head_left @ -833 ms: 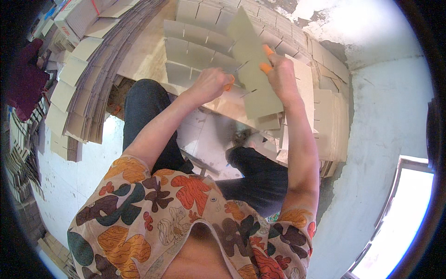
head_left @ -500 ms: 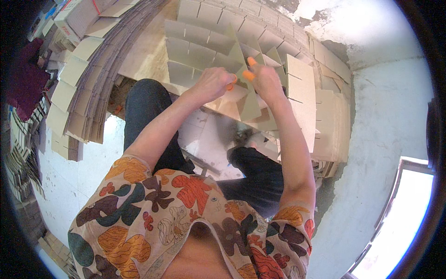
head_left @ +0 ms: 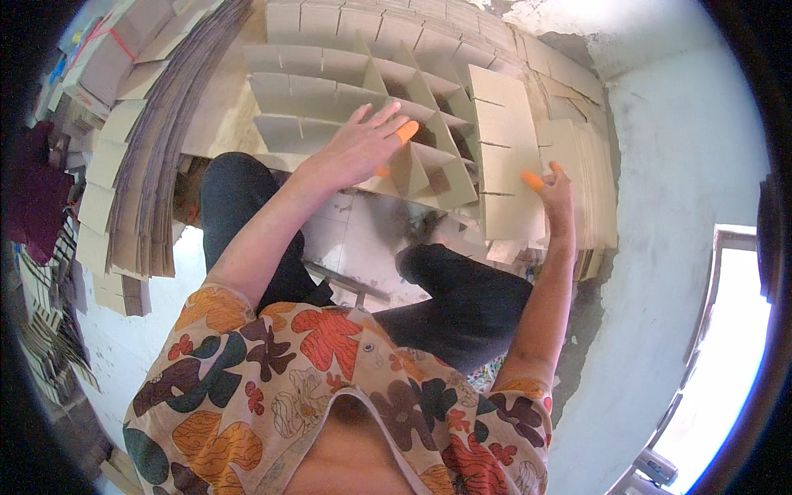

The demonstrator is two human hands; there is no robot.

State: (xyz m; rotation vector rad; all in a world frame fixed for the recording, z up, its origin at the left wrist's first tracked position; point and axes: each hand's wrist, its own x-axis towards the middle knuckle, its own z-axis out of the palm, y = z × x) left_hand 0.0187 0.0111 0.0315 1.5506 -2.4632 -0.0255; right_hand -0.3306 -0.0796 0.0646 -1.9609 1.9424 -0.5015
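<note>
Slotted cardboard strips stand on edge, crossing into a divider grid (head_left: 437, 115) in front of me. My left hand (head_left: 359, 150) rests over the near part of the grid with its fingers spread, holding nothing I can see. Orange finger covers show on both hands. At the right lies a slotted cardboard sheet (head_left: 505, 140), its cuts running in from one long edge. My right hand (head_left: 557, 198) is at that sheet's right edge, fingers apart, an orange-covered fingertip over the edge. Whether it grips the sheet is not plain.
Stacks of slotted cardboard (head_left: 157, 157) rise at the left, with a carton (head_left: 99, 66) behind. More cardboard stacks (head_left: 582, 181) stand at the right, beside a pale wall (head_left: 660, 181). Further strips (head_left: 396, 25) line the far side. My knees are below the work surface.
My hands have parted. The right moved from the grid to the sheet's right edge; the left shifted slightly left and its fingers spread. The strip pieces between them now sit crossed in the grid.
</note>
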